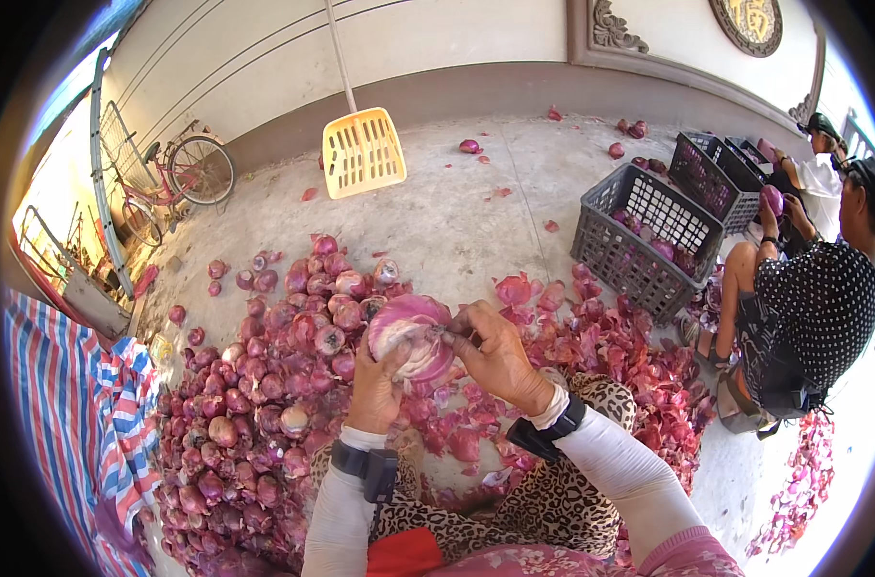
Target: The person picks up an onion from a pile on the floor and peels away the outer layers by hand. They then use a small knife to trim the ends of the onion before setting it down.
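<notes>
A large red onion (415, 332), its side pale and partly bare of skin, sits in my left hand (379, 389), whose fingers wrap its left and lower side. The thumb and forefinger of my right hand (491, 353) pinch at the onion's root end on the right. Below and to the left lies a big heap of red onions (228, 433), many with dry skins and dark root ends. Loose purple onion skins (646, 368) cover the ground to the right and between my legs.
A black plastic crate (625, 252) with onions stands at right, more crates (711, 180) behind it. Two people (816, 310) sit at far right, handling onions. A yellow slotted plastic scoop (365, 153) leans at the wall; a bicycle (185, 173) stands back left, a striped tarp (62, 404) at left.
</notes>
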### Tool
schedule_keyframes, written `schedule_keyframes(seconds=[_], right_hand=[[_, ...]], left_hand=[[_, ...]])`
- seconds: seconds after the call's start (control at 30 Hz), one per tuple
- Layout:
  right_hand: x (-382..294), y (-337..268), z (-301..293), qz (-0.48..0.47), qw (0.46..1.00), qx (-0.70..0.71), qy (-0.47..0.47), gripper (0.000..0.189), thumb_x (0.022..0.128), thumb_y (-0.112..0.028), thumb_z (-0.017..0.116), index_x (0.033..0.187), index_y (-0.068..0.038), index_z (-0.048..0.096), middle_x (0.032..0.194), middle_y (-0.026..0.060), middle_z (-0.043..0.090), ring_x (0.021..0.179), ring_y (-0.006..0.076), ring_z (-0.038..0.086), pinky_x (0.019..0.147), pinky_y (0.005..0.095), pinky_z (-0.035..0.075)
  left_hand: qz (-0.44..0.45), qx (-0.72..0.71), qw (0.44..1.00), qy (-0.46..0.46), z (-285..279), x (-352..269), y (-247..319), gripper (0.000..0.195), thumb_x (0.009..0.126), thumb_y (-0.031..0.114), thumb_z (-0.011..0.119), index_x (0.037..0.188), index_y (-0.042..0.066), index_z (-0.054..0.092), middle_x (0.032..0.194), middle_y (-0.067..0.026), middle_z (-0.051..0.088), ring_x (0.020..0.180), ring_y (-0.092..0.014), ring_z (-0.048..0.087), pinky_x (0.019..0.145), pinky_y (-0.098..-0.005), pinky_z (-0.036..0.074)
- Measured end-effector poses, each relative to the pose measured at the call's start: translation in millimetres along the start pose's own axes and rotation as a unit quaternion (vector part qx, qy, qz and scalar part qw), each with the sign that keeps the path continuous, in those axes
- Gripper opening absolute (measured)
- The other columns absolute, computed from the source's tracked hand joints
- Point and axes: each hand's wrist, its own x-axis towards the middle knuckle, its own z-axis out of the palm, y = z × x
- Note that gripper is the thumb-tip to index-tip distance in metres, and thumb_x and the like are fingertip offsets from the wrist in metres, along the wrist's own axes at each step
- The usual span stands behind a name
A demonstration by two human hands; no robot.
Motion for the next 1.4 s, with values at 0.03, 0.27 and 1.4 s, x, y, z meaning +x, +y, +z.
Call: schedule_keyframes(seconds=[0.03,0.27,1.4], right_hand=[[0.0,0.0,0.5,0.000,1.000,0.001,0.000,0.018,0.082,-0.006,0.070,0.095,-0.003,0.058,0.085,0.0087,0.056,0.075,0.0217,0.059,0.063,0.0316,0.047],[2.0,-14.1,-4.3,0.116,0.991,0.061,0.008,0.013,0.084,-0.003,0.065,0.093,0.001,0.057,0.083,0.0127,0.064,0.072,0.0174,0.063,0.063,0.0299,0.050],[-5.7,4.3,-28.5,0.133,0.986,0.087,0.048,0.009,0.087,-0.001,0.059,0.095,0.002,0.057,0.084,0.0143,0.066,0.076,0.0166,0.065,0.065,0.0297,0.051]], left_hand=[[0.002,-0.005,1.000,-0.001,0.5,-0.1,0.5,0.062,0.077,0.006,0.077,0.130,0.004,0.045,0.113,-0.0093,0.063,0.102,-0.019,0.063,0.086,-0.0301,0.054],[-0.026,-0.026,0.998,0.054,-3.3,-1.2,-1.1,0.057,0.078,0.006,0.076,0.127,0.004,0.047,0.113,-0.0074,0.062,0.103,-0.018,0.062,0.086,-0.0315,0.053],[-0.106,-0.103,0.989,-0.014,0.6,11.4,-31.6,0.042,0.085,0.020,0.068,0.123,0.008,0.054,0.119,-0.0054,0.061,0.110,-0.023,0.060,0.092,-0.0421,0.052]])
